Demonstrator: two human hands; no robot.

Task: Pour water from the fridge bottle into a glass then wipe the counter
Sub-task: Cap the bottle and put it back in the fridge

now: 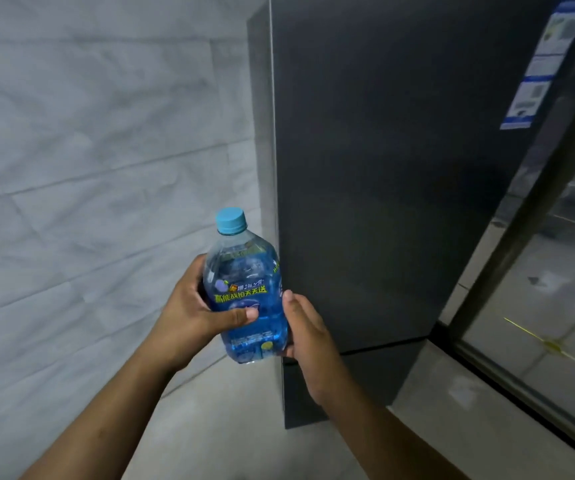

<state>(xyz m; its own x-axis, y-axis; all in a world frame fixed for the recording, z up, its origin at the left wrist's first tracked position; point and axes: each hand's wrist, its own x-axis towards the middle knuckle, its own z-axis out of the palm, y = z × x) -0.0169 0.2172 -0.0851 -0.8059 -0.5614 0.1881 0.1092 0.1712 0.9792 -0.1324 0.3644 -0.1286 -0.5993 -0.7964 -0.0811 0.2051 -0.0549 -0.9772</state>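
The left hand (192, 306) curls round the bottle (244, 292), thumb across its label; the right hand (308, 336) grips its lower side. The bottle (blue cap (231, 221) on, nearly upright) is held in front of the left edge of the dark fridge (383, 168).

A tall dark-grey fridge (383, 168) stands closed, a blue-and-white label (542, 64) near its upper right corner. Left of the fridge rises a pale, marble-patterned tiled wall (88, 150); to its right, a metal-framed glass panel (563, 306); at its foot, light floor tiles (227, 427).
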